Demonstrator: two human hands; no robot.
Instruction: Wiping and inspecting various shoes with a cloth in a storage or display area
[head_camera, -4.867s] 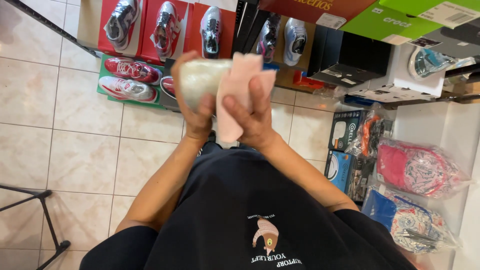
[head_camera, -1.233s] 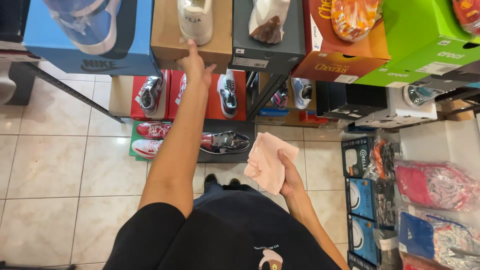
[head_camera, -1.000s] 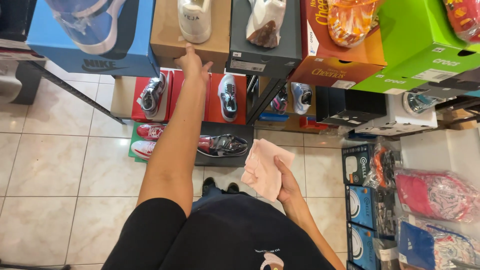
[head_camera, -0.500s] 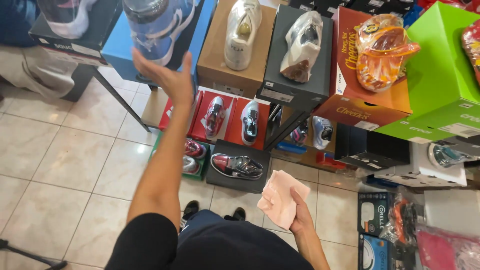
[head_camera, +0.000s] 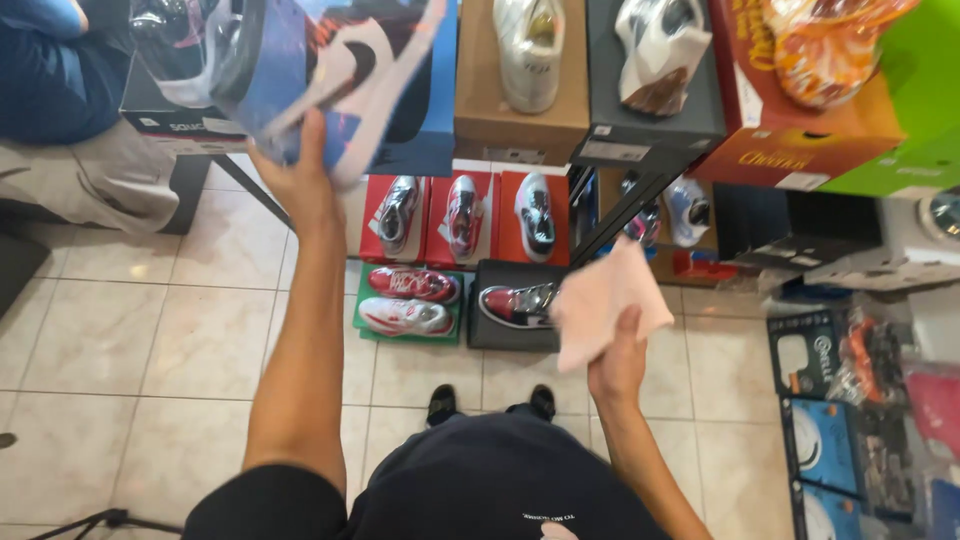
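Fingers of your left hand (head_camera: 300, 185) are wrapped around the lower edge of a shoe in clear plastic wrap (head_camera: 290, 75), a blue, white and black one held up high in front of the blue box (head_camera: 425, 110) on the upper shelf. Your right hand (head_camera: 618, 360) is closed on a pink cloth (head_camera: 605, 305), pinching it from below so most of it fans out loose above your palm, level with the red boxes (head_camera: 455, 215) of shoes lower down. Since the wrap looks slick and your grip sits only at one edge, you would do well to get more of your palm under the sole so the shoe does not swing or slip. Fold the cloth flatter over your fingers for a broad wiping face instead of a floppy corner. Keep the shoe clear of the white shoe (head_camera: 528, 50) on the brown box (head_camera: 520, 90) just beside it, which stands close enough to be knocked.
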